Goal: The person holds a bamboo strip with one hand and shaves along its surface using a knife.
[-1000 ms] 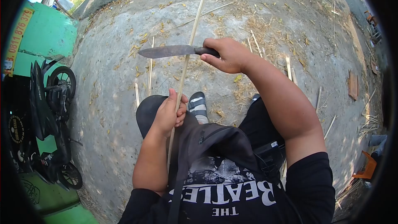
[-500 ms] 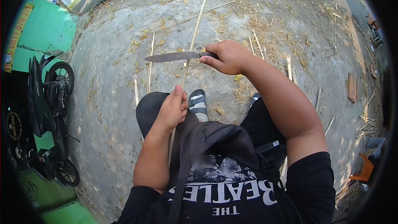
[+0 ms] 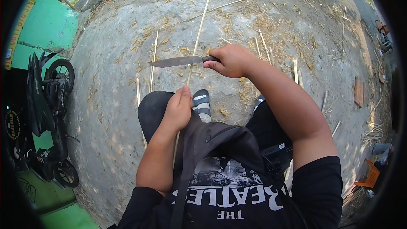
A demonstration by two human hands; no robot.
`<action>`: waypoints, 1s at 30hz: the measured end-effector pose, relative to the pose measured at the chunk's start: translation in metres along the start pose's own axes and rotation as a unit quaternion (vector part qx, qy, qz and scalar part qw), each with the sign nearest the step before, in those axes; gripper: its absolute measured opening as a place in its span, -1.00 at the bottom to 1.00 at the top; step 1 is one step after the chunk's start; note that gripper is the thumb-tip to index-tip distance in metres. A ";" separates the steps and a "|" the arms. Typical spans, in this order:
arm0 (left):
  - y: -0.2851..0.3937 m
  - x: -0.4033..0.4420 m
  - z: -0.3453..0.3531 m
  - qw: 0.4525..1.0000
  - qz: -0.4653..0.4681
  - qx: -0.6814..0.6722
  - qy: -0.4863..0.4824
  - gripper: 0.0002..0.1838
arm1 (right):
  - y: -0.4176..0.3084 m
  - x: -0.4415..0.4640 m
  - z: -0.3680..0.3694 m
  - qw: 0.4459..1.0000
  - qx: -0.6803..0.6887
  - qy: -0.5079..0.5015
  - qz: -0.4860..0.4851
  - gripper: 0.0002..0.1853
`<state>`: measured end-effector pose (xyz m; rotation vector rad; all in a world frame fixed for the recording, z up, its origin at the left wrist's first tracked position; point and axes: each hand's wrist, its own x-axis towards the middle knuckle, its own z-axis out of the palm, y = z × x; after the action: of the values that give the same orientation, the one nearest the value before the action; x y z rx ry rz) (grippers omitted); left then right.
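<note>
My left hand [image 3: 178, 109] is closed around a long, thin pale strip [image 3: 199, 32] that looks like bamboo. The strip slants away from me, with its near end running back over my left thigh. In my right hand [image 3: 229, 61] is the dark handle of a knife [image 3: 174, 62], its long blade pointing left. The blade lies across the strip, a little beyond my left hand. Whether its edge bites into the strip cannot be made out.
More pale strips [image 3: 154, 61] lie on the concrete ground [image 3: 114, 114], among shavings and dry leaves. A parked motorcycle [image 3: 38, 97] stands at the left by a green wall [image 3: 51, 25]. At the right are a brick-like piece [image 3: 359, 91] and an orange object [image 3: 369, 174].
The strip's far end has dipped slightly toward me and left. The knife and my right hand have shifted very little. Both hands keep their hold.
</note>
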<state>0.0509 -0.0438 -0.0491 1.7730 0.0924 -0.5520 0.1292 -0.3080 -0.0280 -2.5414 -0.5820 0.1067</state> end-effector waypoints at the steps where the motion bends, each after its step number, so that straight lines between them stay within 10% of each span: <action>1: -0.002 0.001 0.000 1.000 0.003 0.006 0.008 -0.53 | 0.000 0.000 0.000 1.000 0.000 -0.004 0.004 -0.45; 30: -0.006 0.002 0.003 0.993 0.077 0.092 0.013 -0.55 | -0.016 -0.001 0.006 0.999 0.020 -0.042 0.007 -0.40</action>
<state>0.0496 -0.0452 -0.0559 1.9476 -0.0789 -0.4378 0.1216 -0.2934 -0.0248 -2.5130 -0.5891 0.2293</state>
